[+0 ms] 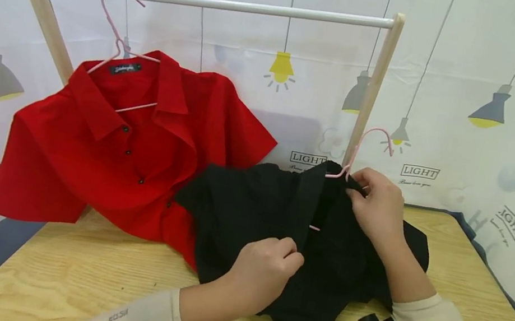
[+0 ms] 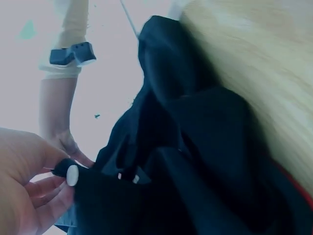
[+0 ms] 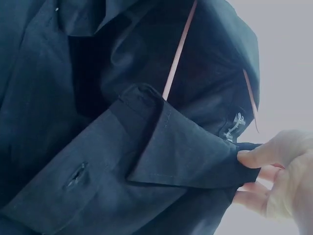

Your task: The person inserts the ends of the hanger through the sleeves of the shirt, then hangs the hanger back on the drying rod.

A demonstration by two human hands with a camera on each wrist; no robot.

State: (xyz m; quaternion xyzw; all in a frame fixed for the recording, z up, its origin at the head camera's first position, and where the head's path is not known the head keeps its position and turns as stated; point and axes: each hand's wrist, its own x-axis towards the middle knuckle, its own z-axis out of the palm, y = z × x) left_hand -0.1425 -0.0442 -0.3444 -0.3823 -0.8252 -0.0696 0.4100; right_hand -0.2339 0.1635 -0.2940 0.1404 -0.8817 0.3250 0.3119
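A black collared shirt point(image 1: 265, 207) is draped on a pink hanger point(image 1: 362, 138), above the table and overlapping the red shirt. My left hand point(image 1: 265, 267) pinches the shirt's front edge, where a white button point(image 2: 72, 175) shows beside the fingers in the left wrist view. My right hand point(image 1: 379, 206) pinches the collar point(image 3: 186, 152) near the hanger's neck. Part of the hanger's pink bar point(image 3: 178, 54) is visible through the neck opening; the rest is hidden by cloth. A buttonhole point(image 3: 77, 174) appears on the front edge in the right wrist view.
On the left, a red shirt point(image 1: 50, 148) hangs on another pink hanger point(image 1: 111, 25) from the white rail point(image 1: 217, 3) of a rack. A wooden post point(image 1: 376, 84) stands behind the black shirt. Below is a wood-grain table point(image 1: 80, 273), with a printed curtain point(image 1: 451, 102) behind.
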